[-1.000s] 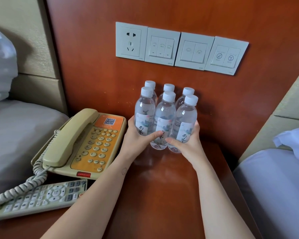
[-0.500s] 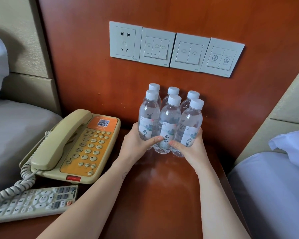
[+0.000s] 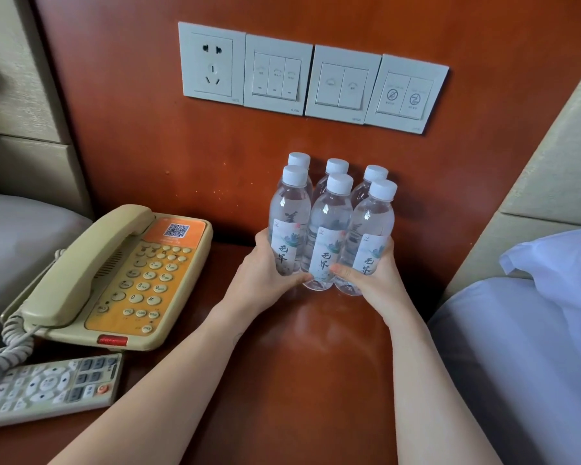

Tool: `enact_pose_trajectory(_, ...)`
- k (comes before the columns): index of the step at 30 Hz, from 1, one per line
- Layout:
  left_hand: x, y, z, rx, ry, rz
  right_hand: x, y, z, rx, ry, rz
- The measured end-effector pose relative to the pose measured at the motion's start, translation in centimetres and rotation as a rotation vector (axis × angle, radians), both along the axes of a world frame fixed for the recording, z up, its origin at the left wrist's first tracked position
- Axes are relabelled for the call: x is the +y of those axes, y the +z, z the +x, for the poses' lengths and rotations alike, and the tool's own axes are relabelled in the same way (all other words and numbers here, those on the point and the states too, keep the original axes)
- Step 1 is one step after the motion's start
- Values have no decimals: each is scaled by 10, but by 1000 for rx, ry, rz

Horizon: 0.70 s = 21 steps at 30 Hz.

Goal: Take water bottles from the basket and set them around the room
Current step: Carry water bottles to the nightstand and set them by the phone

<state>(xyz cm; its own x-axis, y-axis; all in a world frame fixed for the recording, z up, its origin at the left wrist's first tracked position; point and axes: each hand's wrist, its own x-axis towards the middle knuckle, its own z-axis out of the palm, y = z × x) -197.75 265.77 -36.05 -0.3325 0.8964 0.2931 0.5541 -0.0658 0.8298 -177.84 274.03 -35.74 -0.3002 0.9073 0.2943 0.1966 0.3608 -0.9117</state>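
Reddish-brown wood is forming both the bedside table [image 3: 316, 380] and the wall panel behind it, where a socket plate [image 3: 211, 63] and three switch plates are sitting in a row. Six clear water bottles [image 3: 331, 226] with white caps are standing upright in two rows of three on the table, right of the telephone [image 3: 114, 276] and close to the back panel. Both hands are wrapping the cluster from either side: the left hand [image 3: 265, 280] is curling around the front bottle nearest the telephone, thumb lying across its label, and the right hand [image 3: 374, 280] is cupping the front bottle farthest from the telephone, thumb pointing inward along the bases. A remote control [image 3: 47, 387] is lying just in front of the telephone. Beds with white linen are flanking the table, one beyond the telephone and one [image 3: 524, 364] on the far side of the bottles.
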Motion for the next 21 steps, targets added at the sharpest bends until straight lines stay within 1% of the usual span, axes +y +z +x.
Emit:
enact_pose_trajectory(4, 1, -1, -11, 22, 35, -13, -3, 1, -10, 3, 22, 12)
enact_pose_trajectory(10, -2, -1, -17, 26, 32, -17, -5, 2, -15, -4, 34, 23)
enact_pose_trajectory(13, -4, 1, -15, 16, 8, -9, -8, 5, -12, -12, 64, 10)
enact_pose_trajectory(16, -14, 3, -14, -37, -56, 20, -15, 6, -2, 10, 69, -57)
enact_pose_trajectory(18, -21, 2, -16, 12, -52, 26, -21, 4, 5, -74, -16, -58)
enact_pose_trajectory(21, -26, 3, -17, 104, 28, 22, -23, 0, 9, -177, -80, -39)
